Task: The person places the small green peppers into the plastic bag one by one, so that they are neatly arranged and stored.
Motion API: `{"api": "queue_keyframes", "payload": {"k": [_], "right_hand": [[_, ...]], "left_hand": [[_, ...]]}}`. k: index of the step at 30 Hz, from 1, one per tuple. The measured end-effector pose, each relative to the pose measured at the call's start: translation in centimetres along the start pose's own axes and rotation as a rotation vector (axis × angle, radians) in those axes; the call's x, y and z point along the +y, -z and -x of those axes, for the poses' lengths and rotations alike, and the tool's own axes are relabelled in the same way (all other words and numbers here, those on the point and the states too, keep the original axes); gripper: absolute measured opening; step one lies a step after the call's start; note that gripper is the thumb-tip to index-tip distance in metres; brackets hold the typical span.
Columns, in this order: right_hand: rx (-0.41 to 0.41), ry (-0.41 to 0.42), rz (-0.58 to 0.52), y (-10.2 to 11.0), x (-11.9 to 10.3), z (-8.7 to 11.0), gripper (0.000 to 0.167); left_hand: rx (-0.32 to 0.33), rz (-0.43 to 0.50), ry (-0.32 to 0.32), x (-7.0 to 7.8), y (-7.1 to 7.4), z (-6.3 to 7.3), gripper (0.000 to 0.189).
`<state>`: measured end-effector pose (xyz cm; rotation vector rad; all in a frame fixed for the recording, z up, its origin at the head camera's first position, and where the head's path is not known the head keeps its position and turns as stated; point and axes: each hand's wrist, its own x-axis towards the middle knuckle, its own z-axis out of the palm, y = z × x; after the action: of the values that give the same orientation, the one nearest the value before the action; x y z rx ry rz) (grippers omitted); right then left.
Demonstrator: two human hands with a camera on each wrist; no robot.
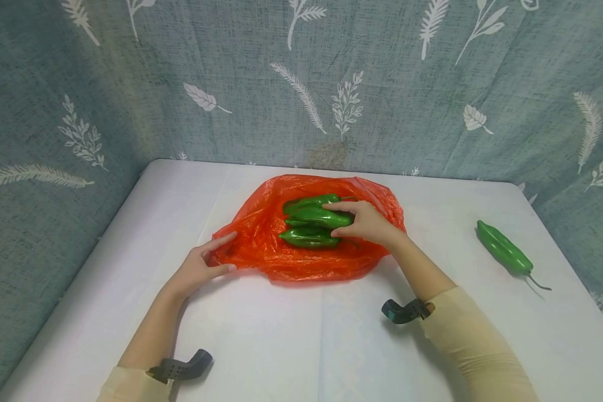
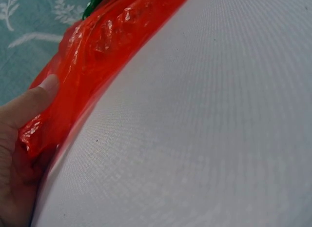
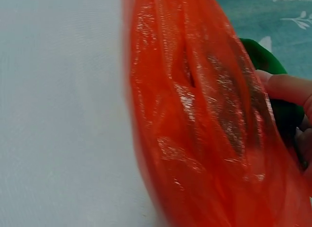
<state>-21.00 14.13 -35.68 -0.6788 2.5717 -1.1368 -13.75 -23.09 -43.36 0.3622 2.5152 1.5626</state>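
A red plastic bag lies spread on the table with several green chili peppers on it. At the bag's left end my left hand holds the plastic, thumb and forefinger apart. In the left wrist view the thumb lies over the red film, and the other fingers are partly hidden by it. My right hand grips the top green pepper at its right end, thumb on the near side and fingers on the far side. The right wrist view shows the bag's raised side partly covering this hand and pepper.
One more green pepper with a long stem lies by itself on the right side of the white table. A grey-green leaf-patterned cloth hangs behind the table and along its sides.
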Motion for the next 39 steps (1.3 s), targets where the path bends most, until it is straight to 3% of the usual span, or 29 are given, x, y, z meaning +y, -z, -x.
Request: {"api": "queue_keyframes", "payload": {"k": [9,18,31,39], "right_hand": [[-0.027,-0.036,-0.016,-0.8,0.2,-0.7,0.060],[-0.011,-0.008,-0.004,-1.6,0.9,-0.9,0.062],[0.132,0.111,-0.040,-2.3,1.4,-0.8,0.046],[0.165,0.172,-0.008,-2.8,1.6,-1.0,0.044]], "left_hand": [[0.000,-0.021,-0.010,-0.2,0.1,0.1,0.070],[0.001,-0.028,-0.003,-0.4,0.0,0.1,0.070],[-0.006,-0.006,-0.015,0.0,0.0,0.1,0.069],[-0.004,-0.005,-0.008,0.0,0.0,-0.1,0.068]]}}
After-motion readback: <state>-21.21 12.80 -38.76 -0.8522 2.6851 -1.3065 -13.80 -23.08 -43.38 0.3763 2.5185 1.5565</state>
